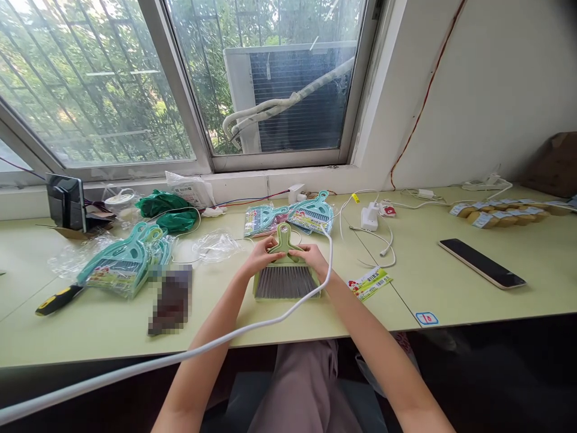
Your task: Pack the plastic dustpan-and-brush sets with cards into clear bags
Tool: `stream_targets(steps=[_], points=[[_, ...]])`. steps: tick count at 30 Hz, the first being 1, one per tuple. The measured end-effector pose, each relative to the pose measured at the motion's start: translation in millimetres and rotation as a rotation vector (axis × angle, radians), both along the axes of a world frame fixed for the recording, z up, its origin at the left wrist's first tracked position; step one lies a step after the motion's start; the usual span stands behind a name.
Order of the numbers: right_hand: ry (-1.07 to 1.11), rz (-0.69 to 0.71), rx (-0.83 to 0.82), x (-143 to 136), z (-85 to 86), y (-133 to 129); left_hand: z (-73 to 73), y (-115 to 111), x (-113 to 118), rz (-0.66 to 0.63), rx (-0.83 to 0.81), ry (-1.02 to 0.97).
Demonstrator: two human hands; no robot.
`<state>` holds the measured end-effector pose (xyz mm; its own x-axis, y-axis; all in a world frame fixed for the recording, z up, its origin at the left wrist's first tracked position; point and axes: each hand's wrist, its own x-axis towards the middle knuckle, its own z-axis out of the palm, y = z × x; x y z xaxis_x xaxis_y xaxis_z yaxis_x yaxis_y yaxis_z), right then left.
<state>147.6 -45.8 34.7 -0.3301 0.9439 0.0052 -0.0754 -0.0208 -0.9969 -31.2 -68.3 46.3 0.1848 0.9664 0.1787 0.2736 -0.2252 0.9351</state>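
Note:
A small light-green dustpan-and-brush set point(286, 280) lies at the near middle of the table, its grey bristles toward me and its handle pointing to the window. My left hand point(261, 255) grips its left shoulder just below the handle. On the opposite side my right hand point(312, 257) has its thumb and fingers closed on the right shoulder. Right behind the handle are teal dustpan sets point(311, 213) in printed packaging. A printed yellow-green card point(368, 282) rests to the right of my right forearm.
More packaged teal dustpan sets point(121, 261) lie left, near a black-yellow handle point(58, 299). Clear plastic wrap point(214, 245) and a green bag point(167, 209) sit behind. A white cable point(265, 322) crosses before my arms. Rightward are a charger point(369, 216), a phone point(481, 263) and yellow-brown bundles point(500, 213).

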Motion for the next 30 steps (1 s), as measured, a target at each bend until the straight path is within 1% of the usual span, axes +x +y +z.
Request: stream_targets(steps=[5,9,15,20,22,24,26,30], points=[[-0.019,-0.020,-0.005,-0.2,-2.9,1.1,-2.5,1.7,-0.2,0.011,0.021,0.011],[-0.035,0.011,0.013,1.8,-6.8,6.9,-3.0,0.7,-0.1,-0.003,0.011,0.031],[-0.154,0.071,0.127,5.7,-3.4,10.6,4.4,-5.7,2.6,-0.052,0.002,0.025],[-0.211,-0.018,0.153,6.3,-1.4,9.0,7.8,-8.2,5.7,-0.076,-0.011,0.043],[-0.200,-0.018,0.161,7.7,-1.0,9.5,7.0,-8.8,8.2,-0.118,-0.017,0.035],[-0.180,0.012,0.179,9.7,-0.1,10.1,6.2,-9.7,11.3,-0.152,-0.014,0.033],[-0.173,0.019,0.190,11.5,0.8,10.4,5.4,-10.4,14.3,-0.158,-0.001,0.033],[-0.237,-0.024,0.187,14.3,-0.6,12.0,2.8,-10.5,19.9,-0.145,0.004,0.024]])
